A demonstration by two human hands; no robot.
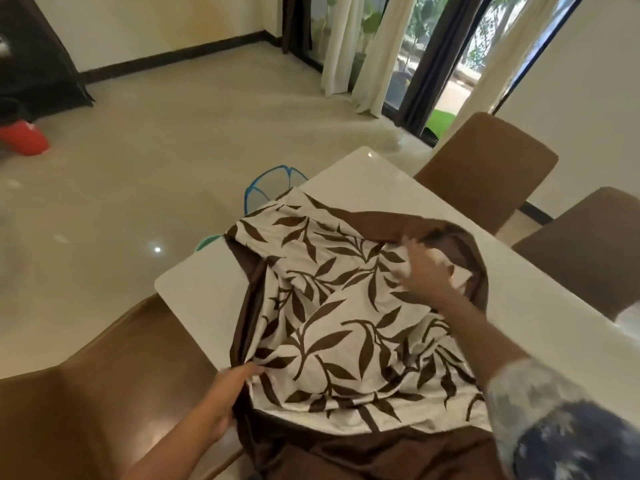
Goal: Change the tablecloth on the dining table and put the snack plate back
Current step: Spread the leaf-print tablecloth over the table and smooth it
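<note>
A tablecloth (pixel 332 306), white with brown leaves and a plain brown border, lies bunched and partly folded on the glossy white dining table (pixel 363 174). My left hand (pixel 225 389) pinches the cloth's near left edge at the table's side. Farther off, my right hand (pixel 426 271) reaches across the cloth and grips a fold of it near the brown border. No snack plate shows in this view.
Brown chairs stand at the near left (pixel 104 393) and beyond the table on the right (pixel 485 168). A blue-rimmed mesh basket (pixel 266 185) sits on the floor past the table's far left edge. A red object (pixel 24 136) lies on the tiled floor at left.
</note>
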